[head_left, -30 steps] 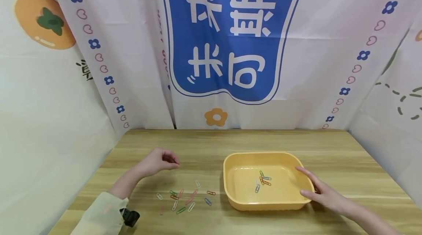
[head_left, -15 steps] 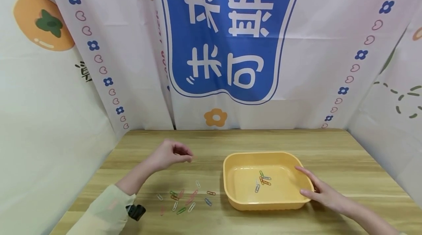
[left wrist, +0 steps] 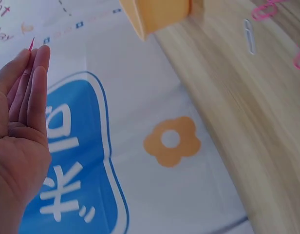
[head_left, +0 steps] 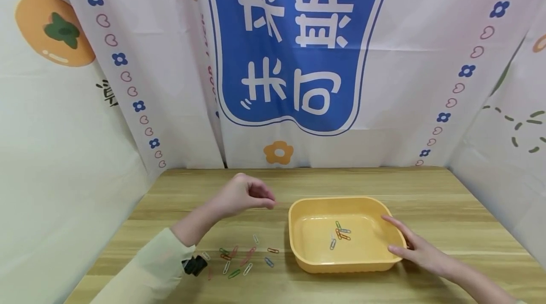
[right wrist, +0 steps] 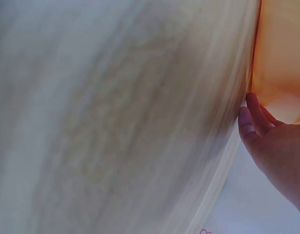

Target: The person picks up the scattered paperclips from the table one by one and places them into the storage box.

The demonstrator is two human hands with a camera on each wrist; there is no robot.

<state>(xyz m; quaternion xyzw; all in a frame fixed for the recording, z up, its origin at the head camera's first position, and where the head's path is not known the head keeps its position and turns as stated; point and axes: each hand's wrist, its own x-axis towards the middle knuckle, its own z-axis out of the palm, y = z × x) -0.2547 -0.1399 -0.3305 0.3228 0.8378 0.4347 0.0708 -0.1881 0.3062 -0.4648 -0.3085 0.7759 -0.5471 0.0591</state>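
Note:
My left hand [head_left: 245,195] is above the table, a little left of the yellow plastic tray [head_left: 298,261]. Between its thumb and fingertips it pinches a small pinkish-red paper clip [left wrist: 31,45], of which only a thin end shows. At the tray's right side, my right hand [head_left: 420,252] grips the wall, thumb and forefinger over the rim and the other fingers partly hidden outside. Inside the tray lies a small cluster of coloured paper clips [head_left: 342,234]. Several more loose paper clips [head_left: 247,256], pink, green, white, blue and brown-red, are scattered on the table left of it.
The wooden table [head_left: 315,290] ends at the back against a hanging printed cloth [head_left: 187,128]. Similar cloth walls close off both sides. A black band [head_left: 194,265] sits at the left sleeve, over the left edge of the scattered clips.
My left hand has moved right and slightly away across the table toward the tray, fingertips still together. My right hand and the tray have stayed in place.

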